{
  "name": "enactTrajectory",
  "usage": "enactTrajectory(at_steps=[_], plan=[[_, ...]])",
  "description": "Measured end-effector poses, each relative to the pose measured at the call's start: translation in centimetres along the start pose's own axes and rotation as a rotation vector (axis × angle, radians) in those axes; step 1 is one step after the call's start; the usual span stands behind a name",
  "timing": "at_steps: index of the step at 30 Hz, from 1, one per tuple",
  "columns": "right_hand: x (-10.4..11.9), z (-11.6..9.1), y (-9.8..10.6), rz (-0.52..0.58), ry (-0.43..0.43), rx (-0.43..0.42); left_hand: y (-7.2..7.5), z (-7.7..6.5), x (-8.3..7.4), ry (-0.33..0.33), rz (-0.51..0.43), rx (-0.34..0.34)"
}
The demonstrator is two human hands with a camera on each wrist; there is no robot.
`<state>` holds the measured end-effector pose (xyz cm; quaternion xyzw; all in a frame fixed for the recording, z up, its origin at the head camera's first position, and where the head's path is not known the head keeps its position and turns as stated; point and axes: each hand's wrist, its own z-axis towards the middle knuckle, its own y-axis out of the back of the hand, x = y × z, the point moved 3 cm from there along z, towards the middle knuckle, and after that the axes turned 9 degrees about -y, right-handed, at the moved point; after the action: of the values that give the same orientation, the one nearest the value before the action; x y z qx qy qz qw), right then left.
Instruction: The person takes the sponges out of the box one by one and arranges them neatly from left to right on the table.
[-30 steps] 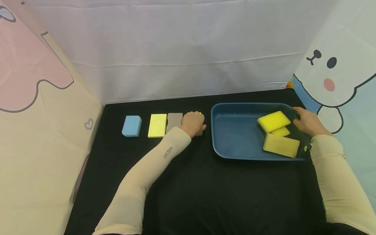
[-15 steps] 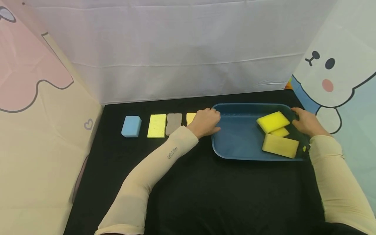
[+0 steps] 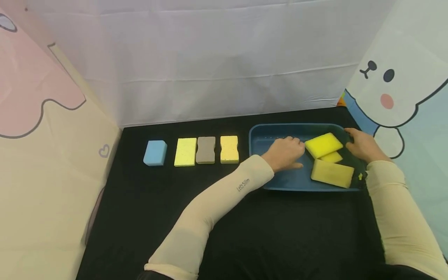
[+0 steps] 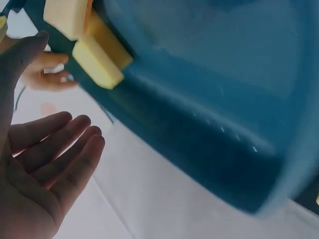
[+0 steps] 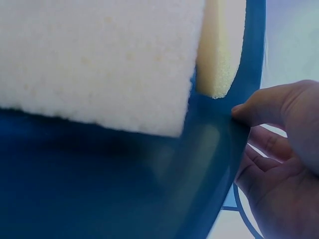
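Observation:
My left hand is over the blue tray, left of the sponges in it. The left wrist view shows its palm bare and the fingers loosely extended. At the tray's right end my right hand pinches the rim, thumb inside and fingers outside. In the tray a bright yellow sponge lies across another yellow sponge, mostly hidden under it. A thick pale yellow sponge lies in front of them.
Left of the tray, a blue sponge, a pale yellow sponge, a grey notched sponge and a yellow notched sponge form a row on the black tabletop. White cloth hangs behind.
My left hand has moved right, from the yellow notched sponge past the tray's left rim to over the tray, uncovering that sponge. The right hand has stayed at the tray's right rim.

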<state>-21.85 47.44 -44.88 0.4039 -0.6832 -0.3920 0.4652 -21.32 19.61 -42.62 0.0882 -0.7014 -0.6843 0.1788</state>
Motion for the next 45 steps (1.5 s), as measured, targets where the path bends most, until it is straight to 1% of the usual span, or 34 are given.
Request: enactTrajectory(at_steps=[4, 6, 9, 12, 15, 18, 22, 25, 27, 31, 34, 37, 39, 41, 43, 45], plan=[[-0.1, 0.0, 0.2, -0.005, -0.003, 0.000, -0.7, 1.8, -1.9, -0.037, -0.014, 0.042], [-0.2, 0.0, 0.3, -0.007, 0.000, -0.004, -0.6, 2.7, -2.9, -0.060, -0.012, 0.063], [-0.2, -0.1, 0.5, -0.009, 0.001, -0.009, -0.3, 4.0, -4.6, -0.096, 0.010, 0.095], [0.1, -0.1, 0.5, -0.011, 0.018, -0.029, -0.1, 5.1, -5.9, -0.127, 0.059, 0.130], [0.4, -0.1, 0.4, -0.014, 0.047, -0.055, -0.2, 5.7, -6.7, -0.142, 0.118, 0.154], [0.6, 0.0, 0.1, -0.009, 0.045, -0.052, -0.5, 6.3, -7.2, -0.130, 0.157, 0.197], [0.6, 0.2, -0.2, 0.000, 0.031, -0.038, -1.2, 7.0, -7.6, -0.106, 0.141, 0.247], [0.6, 0.3, -0.2, -0.001, 0.034, -0.047, -1.7, 7.3, -7.9, -0.106, 0.138, 0.269], [0.6, 0.4, -0.2, -0.004, 0.029, -0.051, -2.0, 7.5, -8.0, -0.117, 0.156, 0.269], [0.6, 0.3, 0.0, -0.007, 0.009, -0.044, -2.4, 7.6, -8.4, -0.149, 0.239, 0.249], [0.6, 0.2, 0.1, -0.006, 0.002, -0.037, -2.5, 7.8, -8.6, -0.146, 0.251, 0.254], [0.6, 0.0, 0.2, -0.010, 0.010, -0.040, -2.6, 8.0, -8.8, -0.125, 0.239, 0.271], [0.5, 0.0, 0.1, -0.010, 0.016, -0.041, -2.7, 8.1, -8.9, -0.118, 0.262, 0.275], [0.3, -0.1, 0.1, -0.009, 0.023, -0.043, -2.8, 8.1, -9.1, -0.121, 0.308, 0.267], [0.2, -0.1, 0.0, -0.007, 0.026, -0.046, -3.0, 8.0, -9.3, -0.135, 0.378, 0.248], [-0.1, -0.2, 0.1, -0.007, 0.033, -0.059, -3.0, 7.9, -9.4, -0.137, 0.433, 0.204]])
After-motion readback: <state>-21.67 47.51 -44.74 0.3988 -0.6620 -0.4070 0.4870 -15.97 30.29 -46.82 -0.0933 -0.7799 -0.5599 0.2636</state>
